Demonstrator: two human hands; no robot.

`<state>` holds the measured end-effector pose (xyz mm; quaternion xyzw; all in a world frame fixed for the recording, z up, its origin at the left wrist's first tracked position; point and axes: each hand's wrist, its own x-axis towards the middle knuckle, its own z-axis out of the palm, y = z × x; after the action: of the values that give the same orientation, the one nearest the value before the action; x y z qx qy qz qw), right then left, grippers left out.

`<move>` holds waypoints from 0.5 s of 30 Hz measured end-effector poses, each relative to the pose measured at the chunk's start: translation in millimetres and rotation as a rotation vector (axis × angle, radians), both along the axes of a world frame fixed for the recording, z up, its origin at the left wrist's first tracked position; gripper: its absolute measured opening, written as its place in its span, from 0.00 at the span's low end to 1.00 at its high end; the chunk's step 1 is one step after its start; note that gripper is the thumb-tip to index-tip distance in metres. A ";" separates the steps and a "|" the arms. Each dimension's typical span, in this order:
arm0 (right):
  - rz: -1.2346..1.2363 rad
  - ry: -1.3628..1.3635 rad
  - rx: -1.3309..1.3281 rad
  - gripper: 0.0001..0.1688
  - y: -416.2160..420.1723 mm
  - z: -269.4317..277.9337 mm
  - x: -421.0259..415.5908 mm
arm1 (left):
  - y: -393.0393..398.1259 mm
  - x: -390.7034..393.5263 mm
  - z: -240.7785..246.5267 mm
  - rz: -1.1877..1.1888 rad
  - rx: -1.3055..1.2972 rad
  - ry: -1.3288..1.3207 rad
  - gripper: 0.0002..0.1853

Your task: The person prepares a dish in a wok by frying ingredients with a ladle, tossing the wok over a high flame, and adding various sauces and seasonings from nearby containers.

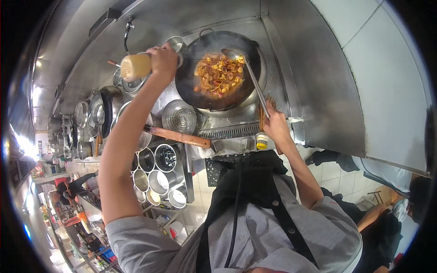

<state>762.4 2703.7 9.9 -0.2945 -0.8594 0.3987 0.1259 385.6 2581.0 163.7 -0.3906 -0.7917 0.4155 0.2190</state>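
Observation:
My left hand (163,62) is up beside the left rim of a large black wok (186,80). It grips a container of pale yellow content (135,67), tipped on its side; my fingers hide the end towards the wok. Chopped food in reddish-brown sauce (218,75) steams in the middle of the wok. My right hand (275,123), at the wok's lower right, is closed around the handle of a metal ladle (254,78). The ladle's bowl rests at the upper right of the food. Just beyond my right hand shows a bamboo wok brush (270,101).
A perforated strainer (180,116) lies left of the wok, and a wooden handle (181,137) juts across the stove's front. A yellow-capped container (262,141) stands near my right wrist. Several seasoning pots (158,182) sit at lower left. Another person (379,221) is at right.

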 end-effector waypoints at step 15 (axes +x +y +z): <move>-0.034 0.033 0.014 0.33 1.9 4.1 0.9 | -19.5 43.1 2.7 -0.164 -0.005 -0.200 0.19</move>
<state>763.2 2705.6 14.1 -0.3014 -0.8548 0.3953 0.1489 428.8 2561.6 166.5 -0.4943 -0.7738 0.3572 0.1712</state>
